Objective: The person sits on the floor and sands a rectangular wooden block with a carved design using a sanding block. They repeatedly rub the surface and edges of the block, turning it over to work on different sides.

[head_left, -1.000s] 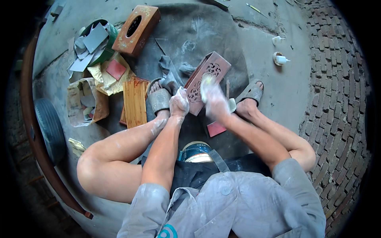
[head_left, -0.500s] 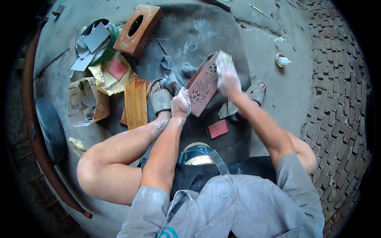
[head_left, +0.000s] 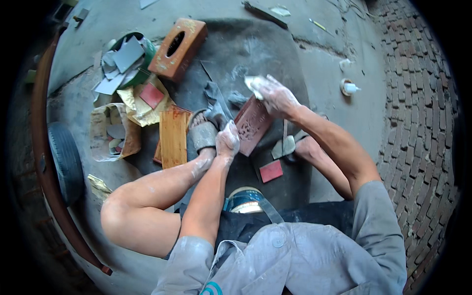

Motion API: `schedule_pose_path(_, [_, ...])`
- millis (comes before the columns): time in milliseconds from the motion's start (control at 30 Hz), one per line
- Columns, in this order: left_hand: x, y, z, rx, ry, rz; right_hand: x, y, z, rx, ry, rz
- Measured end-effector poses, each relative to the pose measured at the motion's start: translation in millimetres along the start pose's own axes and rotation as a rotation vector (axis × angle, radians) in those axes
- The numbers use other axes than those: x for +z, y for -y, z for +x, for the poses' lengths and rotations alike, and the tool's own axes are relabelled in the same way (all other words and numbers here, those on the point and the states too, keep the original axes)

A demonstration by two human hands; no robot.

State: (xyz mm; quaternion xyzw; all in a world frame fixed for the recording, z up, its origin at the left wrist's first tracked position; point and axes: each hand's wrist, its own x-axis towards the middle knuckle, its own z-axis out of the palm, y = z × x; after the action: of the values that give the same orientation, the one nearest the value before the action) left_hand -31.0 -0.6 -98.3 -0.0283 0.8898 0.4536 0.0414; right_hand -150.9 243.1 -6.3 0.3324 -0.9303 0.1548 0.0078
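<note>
Right hand [head_left: 279,98] at box [head_left: 253,129] edge, mat [head_left: 275,59] beyond

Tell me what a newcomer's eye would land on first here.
Probably the carved reddish-brown box at the centre, with the whitened left hand at its left side and the right hand at its far end, holding a pale pad. Next, the orange-brown box with an oval opening at upper left, right of a green bucket stuffed with grey sheets.

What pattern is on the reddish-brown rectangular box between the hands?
The box shows curling carved scrollwork, in the head view.
</note>
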Motion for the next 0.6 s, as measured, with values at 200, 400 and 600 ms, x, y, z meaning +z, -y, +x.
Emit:
schedule_pose_path(200, [-5,-29,13,-0.016,0.003,0.023,-29,-17,18,-0.123,0.427,-0.09])
schedule_pose_path(400, [-92,-86,100,0.301,0.269,0.099,-81,5,-28,0.3,0.365,0.528])
schedule_pose_path(600, [-114,-201,143,0.509,0.523,0.342,-110,127,-114,0.956,0.043,1.356])
